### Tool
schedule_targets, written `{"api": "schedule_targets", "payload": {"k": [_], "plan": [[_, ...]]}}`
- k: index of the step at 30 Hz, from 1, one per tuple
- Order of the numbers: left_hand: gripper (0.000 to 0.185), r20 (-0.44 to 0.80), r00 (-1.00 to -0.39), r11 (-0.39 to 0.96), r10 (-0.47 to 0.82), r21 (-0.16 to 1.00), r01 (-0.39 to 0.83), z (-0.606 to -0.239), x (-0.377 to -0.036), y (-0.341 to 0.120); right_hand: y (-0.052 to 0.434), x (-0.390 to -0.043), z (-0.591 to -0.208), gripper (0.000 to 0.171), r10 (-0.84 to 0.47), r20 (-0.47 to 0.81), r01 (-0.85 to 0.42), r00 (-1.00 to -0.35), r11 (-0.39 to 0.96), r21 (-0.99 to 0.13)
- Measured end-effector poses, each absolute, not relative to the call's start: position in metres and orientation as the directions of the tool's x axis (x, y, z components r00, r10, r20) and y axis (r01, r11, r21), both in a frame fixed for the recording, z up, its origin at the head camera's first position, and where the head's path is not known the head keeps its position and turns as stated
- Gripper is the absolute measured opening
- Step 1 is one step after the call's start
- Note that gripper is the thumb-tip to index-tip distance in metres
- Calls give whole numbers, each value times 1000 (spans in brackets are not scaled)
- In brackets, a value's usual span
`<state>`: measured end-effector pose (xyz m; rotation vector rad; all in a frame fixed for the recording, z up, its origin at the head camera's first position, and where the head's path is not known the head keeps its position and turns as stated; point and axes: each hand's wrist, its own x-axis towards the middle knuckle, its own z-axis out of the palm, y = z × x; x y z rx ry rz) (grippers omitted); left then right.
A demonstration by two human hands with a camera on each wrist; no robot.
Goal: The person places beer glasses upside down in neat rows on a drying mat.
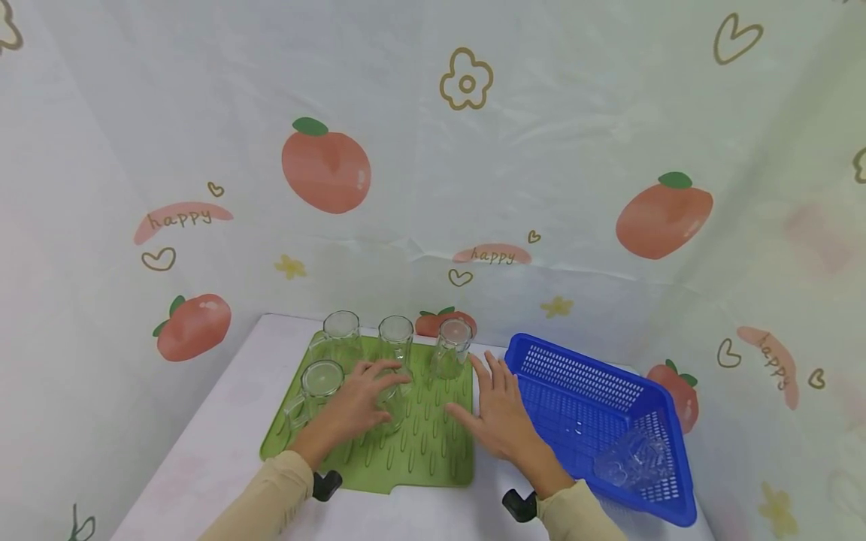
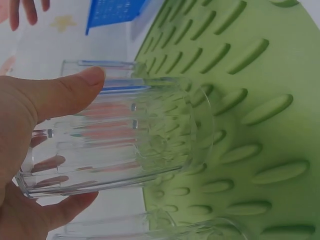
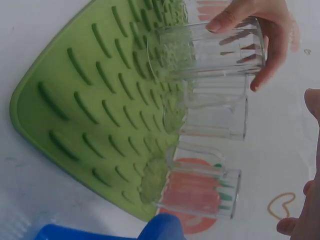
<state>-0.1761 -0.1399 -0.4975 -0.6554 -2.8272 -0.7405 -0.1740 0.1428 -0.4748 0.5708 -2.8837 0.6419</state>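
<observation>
My left hand [image 1: 361,398] grips a clear glass mug [image 2: 125,135] from above, thumb on one side and fingers on the other. The mug is upside down, its rim at the ribbed green mat [image 1: 426,469]; I cannot tell whether it touches, and no handle shows. Several other glass mugs stand inverted on the mat: one [image 1: 321,383] left of that hand, the rest, such as this mug [image 1: 452,349], along the back. Holding nothing, my right hand [image 1: 501,409] hovers with spread fingers by the mat's right edge, near the blue basket [image 1: 582,357].
Clear glassware [image 1: 632,458] lies in the basket's near right corner. The basket stands right of the mat on a white-covered table [image 1: 216,436]. A printed curtain [image 1: 406,188] hangs close behind the back mugs and along the sides.
</observation>
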Motion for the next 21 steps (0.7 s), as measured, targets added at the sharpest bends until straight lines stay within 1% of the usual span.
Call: {"api": "schedule_targets", "payload": {"k": [17, 21], "plan": [[77, 233, -878, 793, 418, 378, 478, -513, -184, -141, 156, -170, -471, 91, -294, 194, -349, -936, 846, -402], [77, 232, -879, 792, 417, 382, 476, -511, -184, -142, 158, -169, -469, 92, -289, 162, -331, -944, 836, -438]]}}
